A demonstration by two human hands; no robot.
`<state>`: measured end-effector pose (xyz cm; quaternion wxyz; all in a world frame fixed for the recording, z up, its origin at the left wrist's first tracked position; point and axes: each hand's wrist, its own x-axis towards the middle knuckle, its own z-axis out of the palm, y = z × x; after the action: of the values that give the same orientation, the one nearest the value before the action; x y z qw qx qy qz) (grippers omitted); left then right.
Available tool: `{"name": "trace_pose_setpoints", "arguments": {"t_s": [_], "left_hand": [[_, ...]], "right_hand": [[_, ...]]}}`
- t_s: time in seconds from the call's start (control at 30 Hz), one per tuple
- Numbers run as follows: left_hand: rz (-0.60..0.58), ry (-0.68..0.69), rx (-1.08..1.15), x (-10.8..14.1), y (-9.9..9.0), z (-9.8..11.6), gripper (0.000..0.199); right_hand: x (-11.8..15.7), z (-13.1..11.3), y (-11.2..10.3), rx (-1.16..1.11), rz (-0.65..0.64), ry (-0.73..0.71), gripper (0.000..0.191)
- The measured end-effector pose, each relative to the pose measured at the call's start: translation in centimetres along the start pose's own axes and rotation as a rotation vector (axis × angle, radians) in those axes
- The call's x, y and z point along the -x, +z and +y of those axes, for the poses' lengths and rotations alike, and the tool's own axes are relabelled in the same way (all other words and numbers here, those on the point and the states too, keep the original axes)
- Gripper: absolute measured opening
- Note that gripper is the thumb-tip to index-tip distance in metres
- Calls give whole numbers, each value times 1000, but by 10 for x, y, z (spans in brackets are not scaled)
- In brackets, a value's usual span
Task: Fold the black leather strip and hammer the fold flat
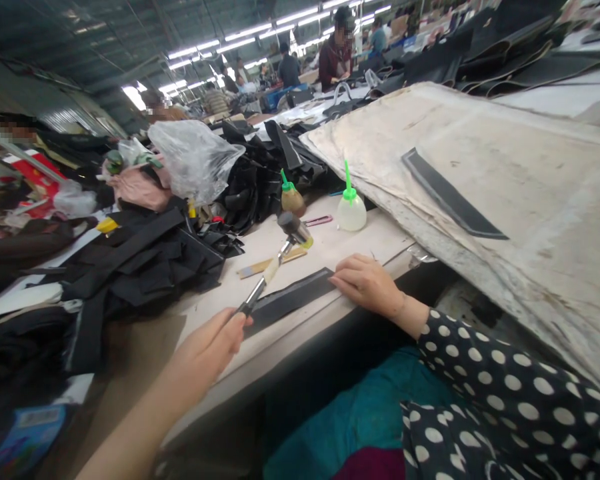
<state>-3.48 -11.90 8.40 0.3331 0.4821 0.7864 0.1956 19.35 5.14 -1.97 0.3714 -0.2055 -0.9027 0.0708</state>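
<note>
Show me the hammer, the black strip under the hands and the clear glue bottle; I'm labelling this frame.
hammer [294, 228], head view, on its metal head.
black strip [293, 300], head view, on its middle, flat on the table.
glue bottle [351, 213], head view, on its clear body below the green nozzle.

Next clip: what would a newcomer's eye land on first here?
Probably the hammer, gripped by the left hand and raised over the black strip that the right hand presses flat at the bench edge. Behind them stand two glue bottles with green nozzles. A heap of black pieces fills the left, and a stained board carrying another dark strip slopes on the right.
</note>
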Motion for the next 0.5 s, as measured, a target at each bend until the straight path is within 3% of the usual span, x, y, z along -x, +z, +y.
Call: {"name": "trace_pose_setpoints", "arguments": {"t_s": [0.2, 0.4, 0.5], "left_hand": [[-54, 14, -235, 0, 6, -12, 34], [68, 29, -170, 7, 4, -7, 38], [7, 27, -236, 4, 10, -13, 34]], "right_hand": [[-1, -1, 0, -3, 5, 3, 28], [-2, -2, 0, -13, 2, 14, 29], [-2, -2, -1, -18, -1, 17, 28]]}}
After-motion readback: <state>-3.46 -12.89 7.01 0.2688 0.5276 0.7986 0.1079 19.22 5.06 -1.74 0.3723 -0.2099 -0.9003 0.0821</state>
